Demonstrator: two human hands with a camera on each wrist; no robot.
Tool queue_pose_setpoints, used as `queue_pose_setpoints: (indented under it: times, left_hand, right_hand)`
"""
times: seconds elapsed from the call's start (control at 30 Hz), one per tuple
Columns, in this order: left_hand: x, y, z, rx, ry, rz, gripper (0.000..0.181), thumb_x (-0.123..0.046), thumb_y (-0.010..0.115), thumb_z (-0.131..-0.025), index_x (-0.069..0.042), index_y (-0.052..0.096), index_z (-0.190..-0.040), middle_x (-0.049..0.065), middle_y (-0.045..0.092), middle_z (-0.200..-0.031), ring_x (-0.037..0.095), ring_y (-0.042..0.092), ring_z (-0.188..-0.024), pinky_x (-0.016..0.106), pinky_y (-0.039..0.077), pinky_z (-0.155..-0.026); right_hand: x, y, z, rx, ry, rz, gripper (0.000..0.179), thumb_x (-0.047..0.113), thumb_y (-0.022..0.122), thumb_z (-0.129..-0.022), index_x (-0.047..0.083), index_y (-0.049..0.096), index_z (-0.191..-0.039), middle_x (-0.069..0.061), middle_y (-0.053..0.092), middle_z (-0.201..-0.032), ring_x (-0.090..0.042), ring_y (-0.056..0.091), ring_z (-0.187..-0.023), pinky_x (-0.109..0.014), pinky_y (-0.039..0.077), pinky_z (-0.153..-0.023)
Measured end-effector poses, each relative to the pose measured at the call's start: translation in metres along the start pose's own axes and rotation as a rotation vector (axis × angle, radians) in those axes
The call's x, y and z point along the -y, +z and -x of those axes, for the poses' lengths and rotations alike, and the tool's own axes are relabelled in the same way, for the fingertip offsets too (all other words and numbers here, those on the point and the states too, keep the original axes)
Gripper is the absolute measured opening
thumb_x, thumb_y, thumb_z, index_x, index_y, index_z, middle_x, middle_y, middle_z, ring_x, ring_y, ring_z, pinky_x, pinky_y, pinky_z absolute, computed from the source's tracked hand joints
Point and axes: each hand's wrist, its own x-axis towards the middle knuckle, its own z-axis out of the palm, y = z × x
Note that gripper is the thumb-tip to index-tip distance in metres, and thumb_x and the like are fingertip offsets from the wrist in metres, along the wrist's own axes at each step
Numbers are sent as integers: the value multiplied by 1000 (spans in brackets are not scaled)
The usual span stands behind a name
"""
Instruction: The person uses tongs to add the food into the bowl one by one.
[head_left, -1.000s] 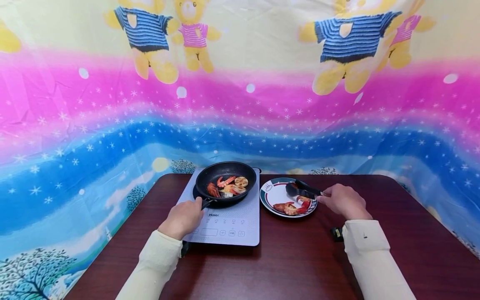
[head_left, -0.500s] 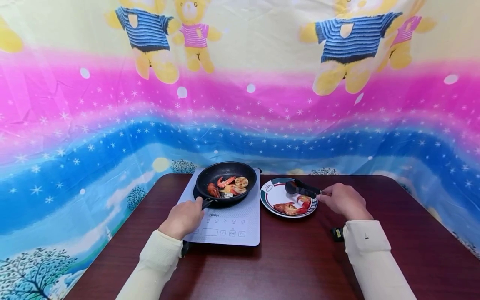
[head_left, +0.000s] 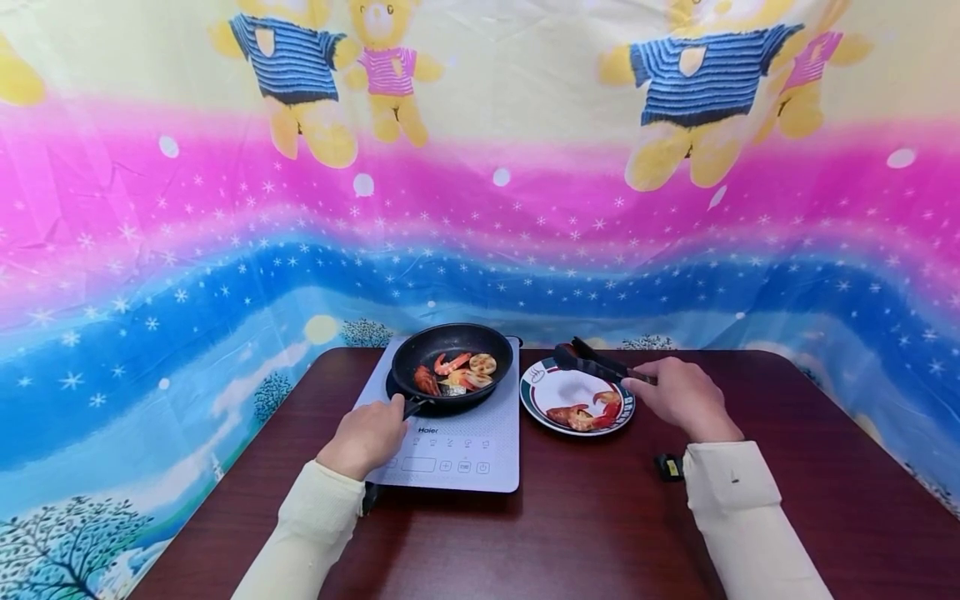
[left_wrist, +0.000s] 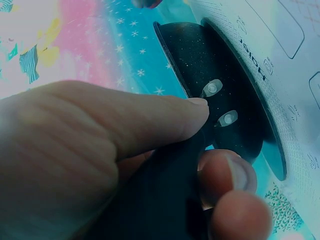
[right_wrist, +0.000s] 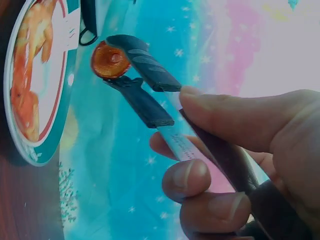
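My left hand (head_left: 366,437) grips the black handle of the frying pan (head_left: 420,346), its thumb lying along the top of the handle (left_wrist: 167,175). Pieces of food lie in the pan, among them a shrimp (head_left: 452,364) and a round browned slice (head_left: 482,363). My right hand (head_left: 684,397) holds black-tipped tongs (head_left: 600,364) above the far side of a plate (head_left: 551,390). Between the tong tips is a round, glossy orange-brown piece of food (right_wrist: 109,61), hidden in the head view. Reddish shrimp-like pieces (head_left: 577,417) remain on the plate's near side.
Under the pan sits a white induction cooker (head_left: 495,433), with the plate just to its right on the dark wood table (head_left: 585,525). A small black object (head_left: 669,467) lies by the right sleeve. A printed cloth (head_left: 480,217) hangs behind the table.
The tongs have closed together and risen from the plate toward its far side, taking the round piece along. My right hand has shifted slightly up and left; the left hand and pan stay put.
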Motion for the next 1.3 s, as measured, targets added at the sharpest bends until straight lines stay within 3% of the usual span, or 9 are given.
queue_pose_setpoints:
  times: [0.27, 0.4, 0.5, 0.87, 1.1, 1.3]
  left_hand:
    - [0, 0, 0, -6, 5, -4, 27, -22, 60, -96, 2, 54, -107, 10, 56, -71, 21, 52, -59, 39, 44, -57]
    - [1, 1, 0, -7, 5, -2, 27, -22, 60, -96, 2, 54, -108, 10, 56, -71, 21, 52, -59, 39, 44, -57]
    - [0, 0, 1, -6, 6, 4, 28, -22, 60, -96, 2, 54, -109, 10, 56, -72, 21, 52, -59, 39, 44, -56]
    - [-1, -1, 0, 2, -1, 5, 29, -22, 60, -96, 2, 54, -111, 11, 57, -73, 21, 52, -60, 38, 45, -57]
    - [0, 0, -1, 12, -10, 5, 29, -22, 60, -96, 2, 54, -112, 10, 57, -74, 21, 51, -60, 38, 45, -58]
    - [0, 0, -1, 14, -14, 12, 30, -22, 60, -96, 2, 54, -113, 11, 57, -74, 21, 51, -60, 37, 44, -57]
  right_hand:
    - [26, 8, 3, -118, -104, -27, 50, 40, 62, -93, 7, 60, -131, -23, 64, -112, -35, 58, -88, -42, 46, -61]
    - [40, 18, 4, -147, -142, -62, 49, 39, 64, -92, 8, 61, -130, -8, 64, -77, -25, 54, -72, -35, 41, -54]
    - [49, 25, 5, -142, -156, -76, 50, 40, 65, -91, 9, 61, -131, -2, 56, -64, -23, 53, -67, -33, 41, -54]
    - [62, 38, 8, -112, -196, -84, 46, 36, 66, -91, 15, 61, -131, -2, 44, -48, -15, 29, -42, -30, 30, -43]
    - [65, 44, 8, -132, -223, -50, 44, 35, 68, -90, 18, 63, -130, -1, 37, -46, -14, 27, -42, -29, 26, -42]
    - [68, 44, 8, -125, -205, -28, 45, 36, 68, -90, 18, 62, -130, -2, 40, -47, -16, 29, -43, -30, 27, -43]
